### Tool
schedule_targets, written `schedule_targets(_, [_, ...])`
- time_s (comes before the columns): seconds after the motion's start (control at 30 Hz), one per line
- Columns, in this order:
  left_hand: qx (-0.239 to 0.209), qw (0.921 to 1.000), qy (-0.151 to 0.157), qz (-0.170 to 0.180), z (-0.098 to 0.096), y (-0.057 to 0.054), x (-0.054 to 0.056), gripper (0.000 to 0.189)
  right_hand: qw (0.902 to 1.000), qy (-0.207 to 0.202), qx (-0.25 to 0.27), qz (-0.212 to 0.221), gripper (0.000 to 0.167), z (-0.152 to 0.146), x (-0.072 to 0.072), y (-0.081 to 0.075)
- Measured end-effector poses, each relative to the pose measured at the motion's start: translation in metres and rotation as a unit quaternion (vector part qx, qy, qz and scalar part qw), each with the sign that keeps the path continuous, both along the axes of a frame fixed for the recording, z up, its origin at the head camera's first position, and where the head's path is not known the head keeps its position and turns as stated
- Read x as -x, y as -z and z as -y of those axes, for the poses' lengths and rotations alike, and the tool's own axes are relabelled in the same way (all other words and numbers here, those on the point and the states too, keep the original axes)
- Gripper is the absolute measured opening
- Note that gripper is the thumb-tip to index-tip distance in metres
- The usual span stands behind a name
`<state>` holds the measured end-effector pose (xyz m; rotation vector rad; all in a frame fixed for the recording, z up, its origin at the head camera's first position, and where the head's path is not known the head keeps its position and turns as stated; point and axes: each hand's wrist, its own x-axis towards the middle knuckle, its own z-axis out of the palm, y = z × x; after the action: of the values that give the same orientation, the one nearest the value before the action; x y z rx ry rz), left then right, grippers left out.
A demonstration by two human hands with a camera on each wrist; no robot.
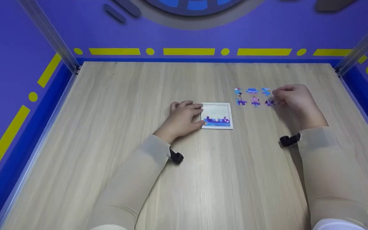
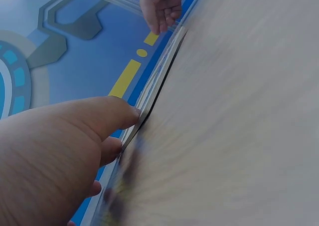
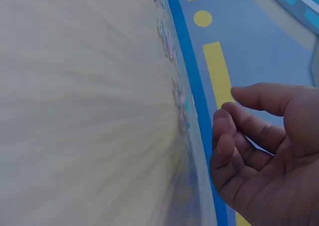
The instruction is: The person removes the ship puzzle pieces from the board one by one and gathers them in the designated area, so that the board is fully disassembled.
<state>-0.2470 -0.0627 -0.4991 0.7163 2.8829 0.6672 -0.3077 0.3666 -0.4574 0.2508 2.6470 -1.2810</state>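
Observation:
A square white puzzle tray lies on the table, its lower part filled with joined purple and blue puzzle pieces. My left hand rests at the tray's left side, thumb and fingertips touching its edge. In the left wrist view, the left thumb lies against the tray's rim. Loose jigsaw pieces form two rows to the right of the tray. Beside the right end of these rows is my right hand, fingers loosely bent. The right wrist view shows a gap between its thumb and forefinger, with nothing visible there.
The wood-grain table is enclosed by blue-purple panels with yellow markings at the back and sides. Black wrist cameras sit at both cuffs, the left camera and the right camera, close above the tabletop.

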Motion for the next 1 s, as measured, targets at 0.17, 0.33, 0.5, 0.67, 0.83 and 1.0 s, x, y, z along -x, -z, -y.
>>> schedule_targets(0.17, [0.000, 1.0000, 0.002, -0.006, 0.000, 0.001, 0.000, 0.060, 0.9994, -0.007, 0.030, -0.013, 0.052, 0.015, -0.005, -0.008])
schedule_targets(0.33, [-0.004, 1.0000, 0.004, -0.005, 0.000, 0.001, 0.000, 0.060, 0.9969, -0.024, 0.059, -0.046, 0.048, 0.037, -0.009, -0.015])
schedule_targets(0.5, [-0.002, 0.9999, 0.006, -0.008, 0.000, 0.000, 0.000, 0.062, 0.9937, -0.037, 0.083, -0.067, 0.045, 0.062, -0.017, -0.020])
schedule_targets(0.67, [0.004, 0.9999, 0.005, -0.010, 0.000, 0.000, 0.000, 0.066, 0.9925, -0.058, 0.076, -0.076, 0.048, 0.086, -0.026, -0.024])
schedule_targets(0.83, [0.010, 0.9999, 0.000, -0.003, 0.000, 0.000, 0.001, 0.074, 0.9895, -0.080, 0.085, -0.086, 0.048, 0.104, -0.032, -0.023])
schedule_targets(1.0, [0.013, 0.9999, -0.004, -0.006, -0.001, 0.001, 0.000, 0.079, 0.9866, -0.101, 0.098, -0.083, 0.044, 0.118, -0.038, -0.021])
